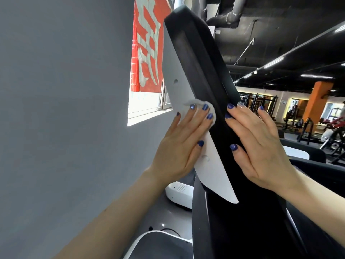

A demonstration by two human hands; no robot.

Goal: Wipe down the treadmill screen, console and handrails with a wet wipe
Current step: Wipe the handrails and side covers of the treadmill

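While left hand (183,146) presses the wet wipe (192,107) flat-fingered on the console's white side panel (173,75), right hand (259,144) braces the black screen (197,58), fingers straight. Mid-task, judged; handrails out of view.

Bright daylight from the window (147,107); wide-angle edge distortion.

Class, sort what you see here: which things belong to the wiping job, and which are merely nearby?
Part of the job:
- wet wipe
- left hand pressing it on the white side panel
- right hand on the black screen housing

Merely nearby:
- red banner
- window
- gym machines
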